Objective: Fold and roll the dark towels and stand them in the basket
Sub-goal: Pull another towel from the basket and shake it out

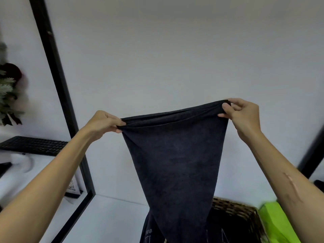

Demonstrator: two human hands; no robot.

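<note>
A dark towel point(175, 158) hangs in the air in front of me, doubled along its top edge and narrowing toward the bottom. My left hand point(103, 122) pinches its upper left corner. My right hand point(242, 113) pinches the upper right corner, held a little higher. The towel's lower end drops out of view at the bottom edge, with pale printed marks on it. A woven wicker basket point(235, 209) stands low at the right, behind the towel; its inside looks dark and I cannot tell what it holds.
A bright green cloth point(275, 223) lies right of the basket. A black frame post point(57, 81) slants down the left. Behind it sit a black keyboard point(35, 145), a small tree with a dark red ornament point(8, 85) and a white wall.
</note>
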